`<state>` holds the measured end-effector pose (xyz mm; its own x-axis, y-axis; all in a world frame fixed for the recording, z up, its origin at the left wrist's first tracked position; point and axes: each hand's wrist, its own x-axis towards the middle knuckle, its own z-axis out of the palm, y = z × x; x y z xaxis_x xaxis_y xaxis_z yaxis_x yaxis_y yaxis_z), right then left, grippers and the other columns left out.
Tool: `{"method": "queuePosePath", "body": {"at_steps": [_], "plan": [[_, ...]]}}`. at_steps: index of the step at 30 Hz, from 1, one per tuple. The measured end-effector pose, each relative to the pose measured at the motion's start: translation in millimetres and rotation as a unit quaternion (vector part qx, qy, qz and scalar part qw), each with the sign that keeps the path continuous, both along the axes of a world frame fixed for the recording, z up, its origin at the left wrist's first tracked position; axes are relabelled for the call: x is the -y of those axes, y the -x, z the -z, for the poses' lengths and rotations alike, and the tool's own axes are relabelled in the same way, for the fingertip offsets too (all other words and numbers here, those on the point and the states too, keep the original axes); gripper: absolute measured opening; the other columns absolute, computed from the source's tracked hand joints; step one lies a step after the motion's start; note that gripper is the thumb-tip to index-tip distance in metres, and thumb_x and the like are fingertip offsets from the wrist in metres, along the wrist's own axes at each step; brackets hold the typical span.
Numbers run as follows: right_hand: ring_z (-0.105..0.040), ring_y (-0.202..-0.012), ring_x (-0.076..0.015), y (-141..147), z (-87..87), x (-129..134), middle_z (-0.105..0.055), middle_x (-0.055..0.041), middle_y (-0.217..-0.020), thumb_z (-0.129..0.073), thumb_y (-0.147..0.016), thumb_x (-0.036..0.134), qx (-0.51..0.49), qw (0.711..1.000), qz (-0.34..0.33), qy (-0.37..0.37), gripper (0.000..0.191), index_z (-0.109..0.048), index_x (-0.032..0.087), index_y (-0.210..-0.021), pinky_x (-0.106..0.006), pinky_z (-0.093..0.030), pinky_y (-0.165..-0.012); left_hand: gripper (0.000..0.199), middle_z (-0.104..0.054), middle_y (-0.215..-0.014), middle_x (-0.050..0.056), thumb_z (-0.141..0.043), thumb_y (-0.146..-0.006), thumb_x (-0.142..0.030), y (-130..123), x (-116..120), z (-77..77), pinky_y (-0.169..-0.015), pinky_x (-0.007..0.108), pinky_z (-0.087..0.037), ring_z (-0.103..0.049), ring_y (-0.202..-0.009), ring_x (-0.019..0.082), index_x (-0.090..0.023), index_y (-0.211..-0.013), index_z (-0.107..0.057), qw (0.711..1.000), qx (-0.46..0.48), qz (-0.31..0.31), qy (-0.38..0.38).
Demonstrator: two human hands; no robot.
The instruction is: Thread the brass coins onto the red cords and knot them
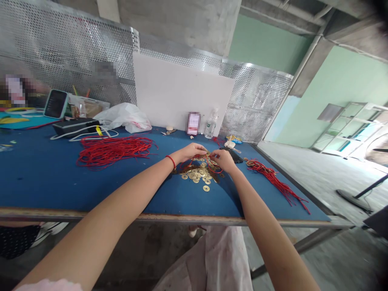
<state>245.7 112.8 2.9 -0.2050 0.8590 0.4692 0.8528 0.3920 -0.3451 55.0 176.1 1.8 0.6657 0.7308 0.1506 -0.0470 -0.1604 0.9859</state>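
Over a loose pile of brass-coloured coins with holes in their centres (pixel 197 174), my two hands work close together. My left hand (pixel 191 151) has thumb and fingers pinched on a thin red cord. My right hand (pixel 224 160), a little to the right, pinches the same red cord (pixel 208 163), which hangs in a loop between them. A coin seems to be at the fingertips, though it is too small to make out surely. One single coin (pixel 206 188) lies apart, nearer to me.
A bundle of red cords (pixel 117 150) lies left, finished-looking corded coins with red tails (pixel 275 178) right. Behind stand a phone (pixel 193 123), a water bottle (pixel 211 124) and a white plastic bag (pixel 125 117). A black flat object (pixel 235 156) lies beyond my right hand.
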Motion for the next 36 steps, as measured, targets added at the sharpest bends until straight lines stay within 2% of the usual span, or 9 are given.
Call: {"method": "queuePosePath", "body": {"at_steps": [9,17,24,36], "plan": [[-0.06,-0.067,-0.0146,1.4,2.2,-0.1,-0.071,-0.0024,-0.073,-0.06,-0.08,0.013,-0.009,1.0,-0.015,0.007,0.015,-0.074,0.019,-0.081,-0.024,-0.042,-0.065,0.028,-0.068,-0.074,0.004,-0.082,-0.063,-0.032,2.2,1.2,-0.8,-0.062,0.023,-0.041,-0.057,-0.065,0.01,-0.012,-0.079,-0.071,1.0,-0.021,0.008,-0.011],[-0.058,-0.061,-0.0129,0.3,4.4,-3.9,-0.068,-0.0014,-0.067,-0.057,-0.079,0.015,-0.049,0.998,-0.047,0.014,0.016,-0.073,0.016,-0.078,-0.022,-0.041,-0.062,0.027,-0.068,-0.075,0.004,-0.082,-0.062,-0.03,2.0,1.4,-1.3,-0.066,0.024,-0.043,-0.058,-0.066,0.01,-0.011,-0.079,-0.071,1.0,-0.012,0.009,0.005],[-0.061,-0.068,-0.015,-1.1,2.4,-1.8,-0.072,-0.0035,-0.075,-0.061,-0.079,0.014,-0.022,1.0,-0.004,0.008,0.017,-0.076,0.019,-0.083,-0.024,-0.042,-0.065,0.025,-0.067,-0.073,0.003,-0.082,-0.064,-0.029,2.1,-0.2,0.2,-0.066,0.024,-0.043,-0.056,-0.065,0.009,-0.011,-0.078,-0.071,1.0,-0.006,0.023,0.0],[-0.062,-0.073,-0.0162,-2.3,0.7,-0.5,-0.074,-0.0035,-0.083,-0.062,-0.079,0.015,0.001,1.0,0.004,-0.011,0.017,-0.077,0.022,-0.085,-0.026,-0.045,-0.07,0.021,-0.066,-0.071,0.003,-0.081,-0.064,-0.026,1.6,3.4,-2.9,-0.064,0.024,-0.042,-0.055,-0.062,0.009,-0.012,-0.076,-0.071,1.0,-0.016,0.023,0.013]]}}
